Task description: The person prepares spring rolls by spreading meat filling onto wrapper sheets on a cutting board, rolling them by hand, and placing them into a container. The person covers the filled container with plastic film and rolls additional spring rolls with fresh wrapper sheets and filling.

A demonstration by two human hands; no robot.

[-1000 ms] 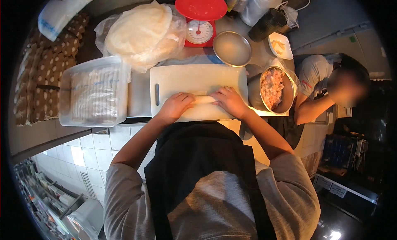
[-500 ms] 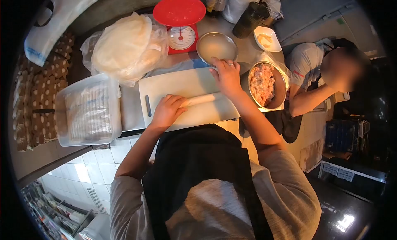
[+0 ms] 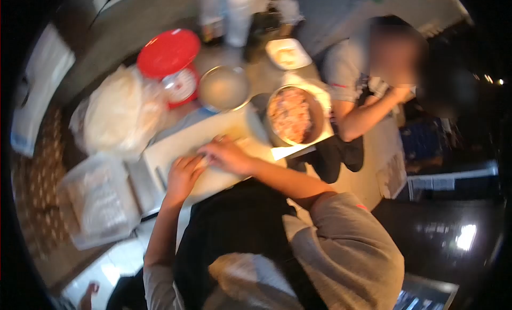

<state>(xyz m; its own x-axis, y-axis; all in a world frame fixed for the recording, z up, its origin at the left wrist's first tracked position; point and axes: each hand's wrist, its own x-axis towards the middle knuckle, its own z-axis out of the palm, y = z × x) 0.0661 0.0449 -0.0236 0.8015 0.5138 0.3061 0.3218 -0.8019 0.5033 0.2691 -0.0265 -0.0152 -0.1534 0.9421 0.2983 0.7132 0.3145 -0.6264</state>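
Motion blurs the view. My left hand (image 3: 184,176) and my right hand (image 3: 225,154) are close together over the white cutting board (image 3: 168,149). Fingers of both are bent around a pale roll (image 3: 203,161), of which only a small part shows between them. Behind the board stands a metal bowl of cloudy liquid (image 3: 224,88). To the right of the board, a round metal pot (image 3: 321,118) holds pinkish minced filling (image 3: 289,115).
Round wrappers in plastic (image 3: 114,110) lie behind the board, near a red scale (image 3: 169,54). A clear plastic box (image 3: 101,203) is at the left, beside egg trays (image 3: 45,187). A white dish (image 3: 288,54) stands behind the pot. Another person (image 3: 352,80) is at the right.
The view has turned and shifted. My right hand has left the bowl's edge and come down beside my left hand on the roll. The long roll seen before is now mostly covered.
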